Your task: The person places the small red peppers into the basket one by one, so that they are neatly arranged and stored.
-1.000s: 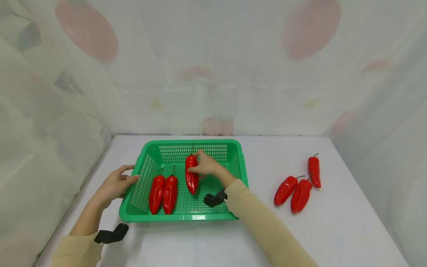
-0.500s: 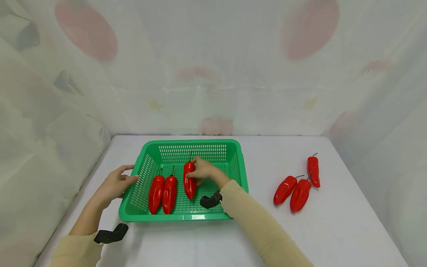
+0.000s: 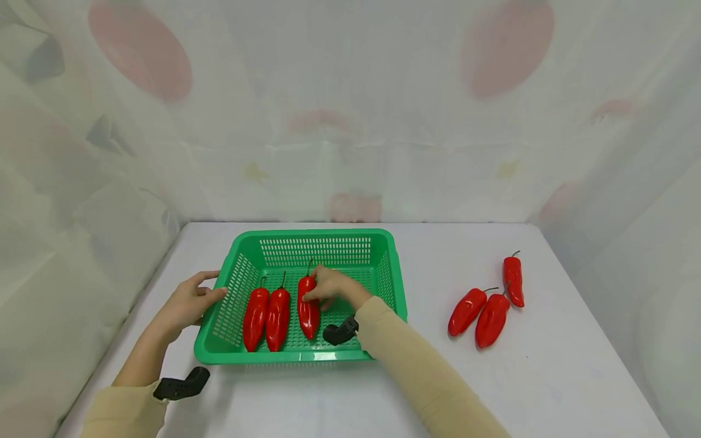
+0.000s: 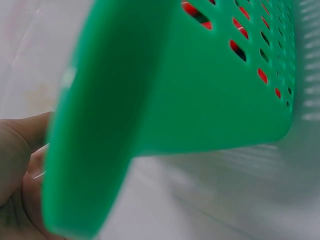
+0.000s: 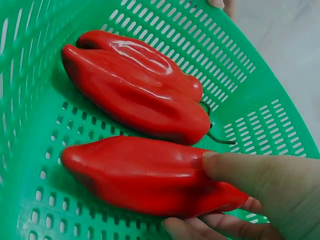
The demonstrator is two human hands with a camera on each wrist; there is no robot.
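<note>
Inside the green basket [image 3: 301, 358], my right hand [image 3: 335, 286] pinches a red pepper [image 3: 308, 313] near its stem end, thumb on top and fingers beneath in the right wrist view, where the pepper [image 5: 135, 175] lies low over the basket floor. Two more peppers [image 3: 255, 319] [image 3: 278, 319] lie side by side to its left, stems pointing away. My left hand [image 3: 188, 302] is at the basket's left rim, thumb on the rim and fingers outside it. In the left wrist view, part of that hand [image 4: 22, 170] shows behind the rim [image 4: 95, 120].
On the white table [image 3: 553, 365], right of the basket, lie three red peppers [image 3: 467, 311] [image 3: 492, 320] [image 3: 513, 281]. A pale patterned sheet [image 3: 350, 109] hangs behind and beside the table. Each wrist carries a black device [image 3: 182, 384].
My right hand has moved the held pepper toward the near side of the basket and slightly left, closer to the other two. My left hand has stayed at the rim.
</note>
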